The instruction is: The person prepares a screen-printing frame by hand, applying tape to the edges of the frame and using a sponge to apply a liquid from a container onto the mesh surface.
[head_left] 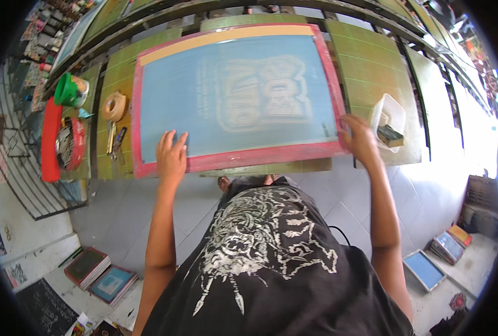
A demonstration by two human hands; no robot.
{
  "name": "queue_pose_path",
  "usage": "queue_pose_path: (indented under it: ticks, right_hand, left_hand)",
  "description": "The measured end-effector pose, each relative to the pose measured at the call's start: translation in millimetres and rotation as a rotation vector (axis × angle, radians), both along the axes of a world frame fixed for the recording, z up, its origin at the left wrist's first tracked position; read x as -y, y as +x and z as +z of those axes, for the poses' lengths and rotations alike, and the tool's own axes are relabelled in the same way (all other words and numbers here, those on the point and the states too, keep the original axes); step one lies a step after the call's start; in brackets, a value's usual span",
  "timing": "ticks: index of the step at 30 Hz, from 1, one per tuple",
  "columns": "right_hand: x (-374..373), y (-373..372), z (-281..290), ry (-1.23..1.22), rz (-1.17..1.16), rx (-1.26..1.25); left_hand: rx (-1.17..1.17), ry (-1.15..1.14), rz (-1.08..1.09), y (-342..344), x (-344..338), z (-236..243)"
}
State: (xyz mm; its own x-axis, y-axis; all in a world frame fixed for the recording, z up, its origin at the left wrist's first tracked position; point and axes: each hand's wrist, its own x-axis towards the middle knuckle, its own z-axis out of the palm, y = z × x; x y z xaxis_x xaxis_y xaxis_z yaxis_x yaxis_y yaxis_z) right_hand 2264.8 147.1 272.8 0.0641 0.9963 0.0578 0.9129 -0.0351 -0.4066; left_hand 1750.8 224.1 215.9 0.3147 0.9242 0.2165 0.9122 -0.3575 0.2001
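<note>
A large screen-printing frame (260, 157) lies on the boards in front of me. Pinkish-red tape edges it, a tan strip runs along its far side, and pale lettering shows on its blue mesh (173, 89). On the near left corner rests my left hand (171, 158), open, its fingers stretched onto the mesh and rim. At the near right corner my right hand (359, 137) is closed around the frame's side, with some of its fingers hidden.
To the left are a tape roll (114, 106), a cutter knife (120, 136), a green-and-white tub (71, 90) and a red container (52, 140). A white plastic tray (393, 109) holding a sponge (390, 135) stands right of the frame. Smaller screens (424, 270) lie lower right.
</note>
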Motion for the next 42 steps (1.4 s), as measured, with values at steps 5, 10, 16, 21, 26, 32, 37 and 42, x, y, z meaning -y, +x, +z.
queue_pose_path:
  ticks: [5,10,16,21,26,32,37,42]
  right_hand:
    - [-11.3,-25.9,-26.0,0.073,0.146,-0.034]
    - [-15.3,-32.7,-39.1,0.103,0.102,-0.039]
    - [-22.1,-31.7,-45.5,0.077,0.054,-0.026]
    - [-23.2,-25.8,-53.4,0.110,-0.014,-0.092]
    - [-23.7,-24.4,-58.6,0.152,-0.004,-0.135]
    - [-25.5,-25.7,-55.4,0.128,-0.003,-0.121]
    - [-25.9,-26.8,-55.0,0.131,0.001,-0.098]
    - [-26.5,-27.1,-55.9,0.126,-0.012,-0.092]
  left_hand:
    - [0.023,0.040,0.030,1.6,-5.1,-8.5]
    - [0.115,0.064,0.010,5.4,-10.3,-7.1]
    - [0.144,0.047,-0.014,11.8,-15.7,-2.6]
    - [0.273,0.014,-0.026,9.3,-12.8,-11.8]
    - [0.405,0.011,0.032,-1.5,10.8,-20.1]
    - [0.464,-0.013,0.050,-2.5,20.0,-18.2]
    - [0.486,-0.024,0.044,-4.7,32.5,-13.3]
    - [0.531,-0.049,0.046,-5.7,43.1,-11.4]
